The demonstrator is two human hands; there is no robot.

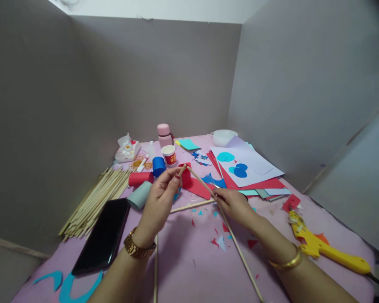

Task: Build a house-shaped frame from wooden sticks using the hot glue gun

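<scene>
Sticks [237, 245], tips close together, angle toward the table's [202, 273] near edge | left hand [161, 191] pinches one's tip; right hand [233, 205] pinches another lower down | step: apparently lining up a joint | next move likely calls for steady tips | glue gun [322, 249] lies near right edge

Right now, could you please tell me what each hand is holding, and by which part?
The left hand pinches a wooden stick near its upper tip; the right hand grips a second stick partway along its length.
</scene>
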